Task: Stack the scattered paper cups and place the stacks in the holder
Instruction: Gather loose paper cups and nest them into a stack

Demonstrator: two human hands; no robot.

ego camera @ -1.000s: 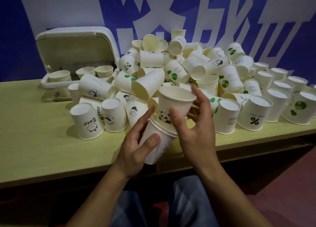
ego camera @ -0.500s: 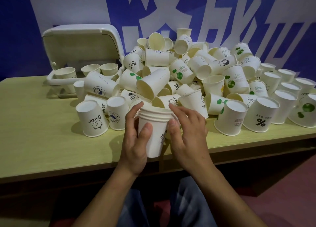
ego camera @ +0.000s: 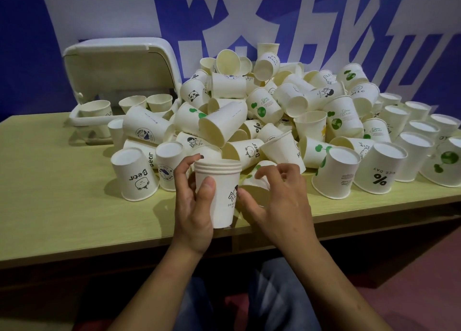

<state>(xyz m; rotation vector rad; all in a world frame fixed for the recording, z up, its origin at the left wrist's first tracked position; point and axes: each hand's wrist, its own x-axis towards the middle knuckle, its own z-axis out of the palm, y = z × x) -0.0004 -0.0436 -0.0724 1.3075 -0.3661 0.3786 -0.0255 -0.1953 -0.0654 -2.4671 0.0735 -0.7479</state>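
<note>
A short stack of white paper cups [ego camera: 220,188], rims up, stands near the table's front edge, wrapped by my left hand [ego camera: 193,206] from the left. My right hand [ego camera: 279,203] hovers just right of the stack, fingers curled and apart, thumb tip close to the stack's side, above a loose cup [ego camera: 254,181] lying behind it. A big pile of scattered paper cups [ego camera: 262,111] fills the table's middle and right. The white plastic holder [ego camera: 117,64] with its lid up sits at the back left, with a few cups [ego camera: 96,109] in it.
The yellow-green table [ego camera: 55,193] has bare surface at the front left. Upside-down cups [ego camera: 133,175] stand left of my hands and more [ego camera: 414,153] line the right side. A blue wall with white characters [ego camera: 224,19] runs behind. My knees show below the table edge.
A cup was pushed down into the stack and seated. My right hand has since come off the stack and moved right; the left hand keeps its hold.
</note>
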